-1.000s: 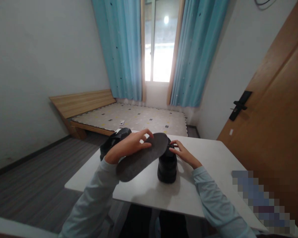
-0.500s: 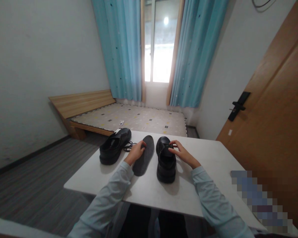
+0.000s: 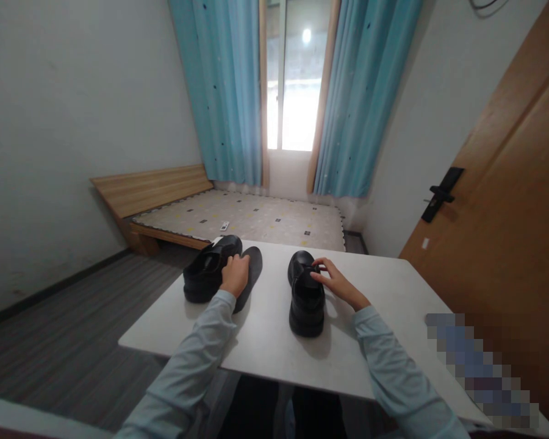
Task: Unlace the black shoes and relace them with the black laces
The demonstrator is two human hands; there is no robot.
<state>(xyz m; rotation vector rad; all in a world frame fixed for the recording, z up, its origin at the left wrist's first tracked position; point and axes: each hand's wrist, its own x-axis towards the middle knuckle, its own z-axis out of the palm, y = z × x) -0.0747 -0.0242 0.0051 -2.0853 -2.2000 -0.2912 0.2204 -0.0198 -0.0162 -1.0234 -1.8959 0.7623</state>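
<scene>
Two black shoes rest on the white table. My left hand is closed at the edge of a dark grey insole, beside the left black shoe; its fingertips are partly hidden. The right black shoe stands with its heel towards me and its opening up. My right hand has thumb and fingers pinched round the tongue and laces of that shoe, from its right side.
The white table reaches towards a bed with a small white object on it. A wooden door is at the right, near a pixelated patch on the table's right side.
My left hand and the grey insole have moved left, up against the left shoe. My right hand and the right shoe have hardly moved.
</scene>
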